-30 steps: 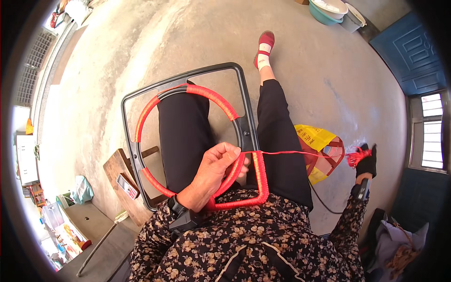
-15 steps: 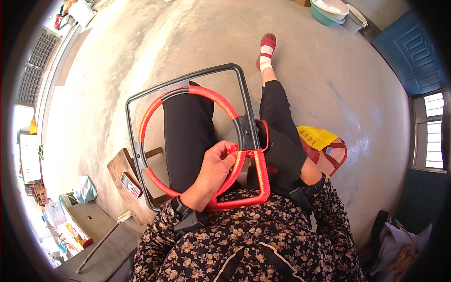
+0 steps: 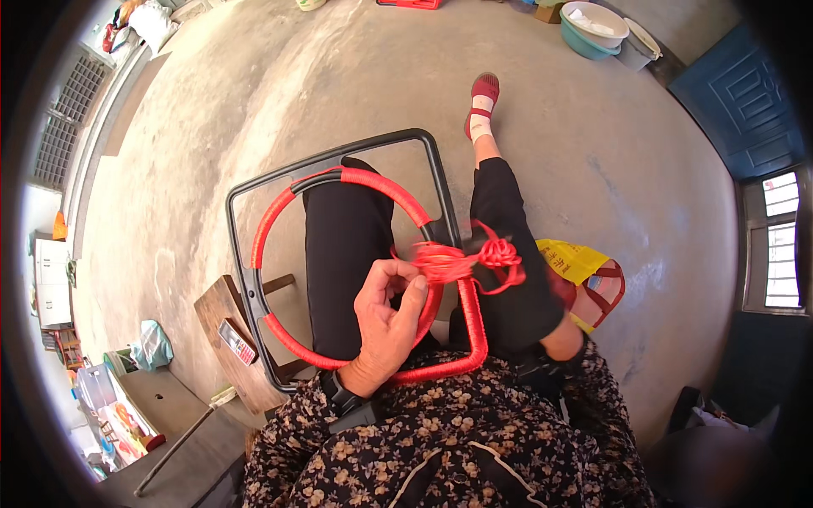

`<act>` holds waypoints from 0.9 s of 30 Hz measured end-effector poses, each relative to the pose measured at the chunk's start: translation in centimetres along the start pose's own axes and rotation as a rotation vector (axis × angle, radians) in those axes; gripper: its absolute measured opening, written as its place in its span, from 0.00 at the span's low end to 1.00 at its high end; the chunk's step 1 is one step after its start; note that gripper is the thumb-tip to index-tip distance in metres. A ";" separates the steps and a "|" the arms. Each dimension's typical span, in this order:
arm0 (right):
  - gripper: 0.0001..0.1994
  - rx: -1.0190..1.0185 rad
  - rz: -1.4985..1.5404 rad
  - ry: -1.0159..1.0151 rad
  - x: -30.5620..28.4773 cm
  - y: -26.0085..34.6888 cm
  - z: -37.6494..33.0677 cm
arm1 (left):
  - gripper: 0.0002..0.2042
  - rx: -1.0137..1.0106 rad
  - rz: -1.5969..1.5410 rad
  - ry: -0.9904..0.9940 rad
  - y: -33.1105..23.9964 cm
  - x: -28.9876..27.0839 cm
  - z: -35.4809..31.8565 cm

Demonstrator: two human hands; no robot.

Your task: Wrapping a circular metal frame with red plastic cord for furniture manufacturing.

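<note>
A black metal frame (image 3: 330,152) with a round inner ring lies across my lap. Glossy red cord is wound around much of the ring (image 3: 395,191) and along one corner of the frame. My left hand (image 3: 383,326) is at the right side of the ring, thumb and forefinger closed on the red cord. A loose bundle of red cord (image 3: 449,263), blurred by motion, hangs over the frame just beyond those fingers. Of my right hand (image 3: 562,339), only a part beside my right thigh shows; its fingers are hidden.
Left of the frame, a wooden stool (image 3: 218,309) carries a phone (image 3: 237,341). A yellow and red bag (image 3: 580,262) sits right of my leg. Basins (image 3: 589,42) stand at the far right near a blue door (image 3: 749,93). A stick (image 3: 182,444) leans at lower left.
The bundle of red cord has come up into view over the right side of the frame. My right forearm has moved slightly down. My left hand stays at the ring, its fingers a little more raised.
</note>
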State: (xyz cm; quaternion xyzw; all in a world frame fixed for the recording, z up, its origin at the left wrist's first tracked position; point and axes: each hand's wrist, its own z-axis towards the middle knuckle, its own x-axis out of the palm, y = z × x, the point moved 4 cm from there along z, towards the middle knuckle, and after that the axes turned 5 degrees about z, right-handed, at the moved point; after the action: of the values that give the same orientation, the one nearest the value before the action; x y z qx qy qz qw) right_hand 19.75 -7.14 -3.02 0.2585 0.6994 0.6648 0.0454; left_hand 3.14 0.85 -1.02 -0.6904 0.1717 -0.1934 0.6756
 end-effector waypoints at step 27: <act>0.16 -0.280 -0.647 0.442 -5.0 -2.0 -3.3 | 0.08 -0.439 -0.299 0.222 2.7 0.6 0.3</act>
State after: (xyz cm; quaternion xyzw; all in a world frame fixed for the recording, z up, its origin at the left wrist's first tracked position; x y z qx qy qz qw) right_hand 22.10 -12.18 -5.95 -0.1324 0.6404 0.7443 0.1355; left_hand 3.88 0.71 -3.68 -0.8124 0.1786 -0.3235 0.4510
